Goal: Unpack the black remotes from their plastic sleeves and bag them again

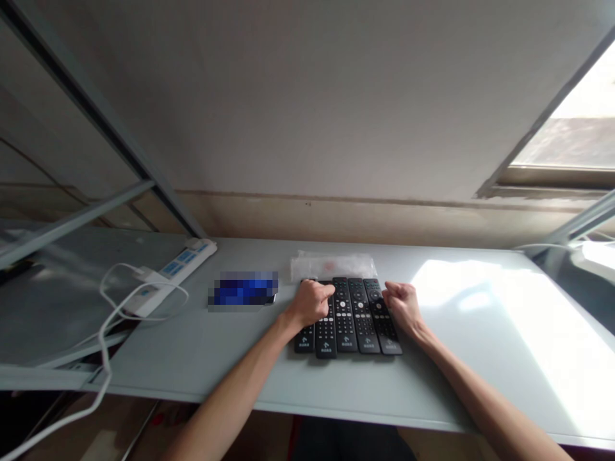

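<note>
Several black remote controls point(346, 330) lie side by side in a row, their buttons facing up. My left hand point(312, 302) is curled closed over the upper part of the two leftmost remotes, hiding some of their keys. The second remote from the left point(326, 346) sits slightly lower than its neighbours. On the other side, my right hand point(402, 304) forms a fist at the right edge of the rightmost remote point(390, 339), seemingly against it. Nothing shows in either fist. Just behind the row lies a clear plastic wrapper point(334, 265).
A blurred-out blue-screened flat object point(244, 291) lies on the grey table point(192, 371) to the left. Farther left are a white power strip point(177, 272) and a looping white cable point(103, 346). Metal frame posts flank the table, a wall stands behind, and sunlight falls at right.
</note>
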Demonstrator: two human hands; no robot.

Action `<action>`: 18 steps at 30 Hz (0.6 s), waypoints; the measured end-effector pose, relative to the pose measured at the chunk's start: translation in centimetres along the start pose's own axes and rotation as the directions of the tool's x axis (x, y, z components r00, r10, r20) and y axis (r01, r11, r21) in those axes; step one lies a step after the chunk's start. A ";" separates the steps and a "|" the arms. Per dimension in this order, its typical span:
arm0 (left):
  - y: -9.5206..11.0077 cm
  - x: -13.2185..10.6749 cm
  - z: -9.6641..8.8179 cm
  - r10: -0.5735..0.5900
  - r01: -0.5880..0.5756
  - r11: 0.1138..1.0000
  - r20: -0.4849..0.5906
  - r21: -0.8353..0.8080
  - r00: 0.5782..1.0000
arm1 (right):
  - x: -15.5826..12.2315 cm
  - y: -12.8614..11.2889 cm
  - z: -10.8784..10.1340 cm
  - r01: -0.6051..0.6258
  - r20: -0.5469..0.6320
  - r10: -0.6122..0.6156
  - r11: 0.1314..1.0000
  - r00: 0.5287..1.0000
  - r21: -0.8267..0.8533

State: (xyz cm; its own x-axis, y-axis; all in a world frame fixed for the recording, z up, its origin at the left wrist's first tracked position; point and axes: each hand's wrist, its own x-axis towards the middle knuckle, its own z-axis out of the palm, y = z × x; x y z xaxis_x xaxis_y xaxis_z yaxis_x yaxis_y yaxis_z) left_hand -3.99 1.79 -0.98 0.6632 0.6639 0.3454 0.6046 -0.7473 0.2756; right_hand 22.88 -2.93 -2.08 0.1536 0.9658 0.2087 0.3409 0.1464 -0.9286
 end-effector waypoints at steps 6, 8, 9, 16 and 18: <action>-0.1 0.1 -0.2 -0.003 0.003 1.000 0.010 0.013 1.000 | 0.3 -0.5 -0.2 0.068 0.040 -0.066 0.997 0.997 -0.048; 0.0 0.2 -0.2 0.003 -0.003 1.000 0.015 0.016 1.000 | 0.2 -0.5 -0.2 0.087 0.054 -0.084 0.994 0.995 -0.063; 0.0 0.2 -0.2 0.007 -0.007 1.000 0.018 0.017 1.000 | 0.2 -0.5 -0.2 0.096 0.055 -0.092 0.993 0.994 -0.071; 0.1 0.2 -0.3 0.038 -0.039 0.999 0.040 0.025 0.998 | 0.2 -0.6 -0.1 0.164 0.047 -0.159 0.979 0.986 -0.125; 0.1 0.2 -0.3 0.043 -0.044 0.999 0.044 0.028 0.998 | 0.2 -0.7 -0.2 0.179 0.043 -0.174 0.974 0.984 -0.139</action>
State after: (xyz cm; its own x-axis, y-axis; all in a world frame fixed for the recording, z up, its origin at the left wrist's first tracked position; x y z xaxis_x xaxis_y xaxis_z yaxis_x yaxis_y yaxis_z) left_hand -3.95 1.79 -0.59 0.7073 0.6318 0.3170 0.5870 -0.7749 0.2346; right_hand 22.83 -2.85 -1.32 0.0516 0.9339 0.3539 0.4887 0.2854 -0.8245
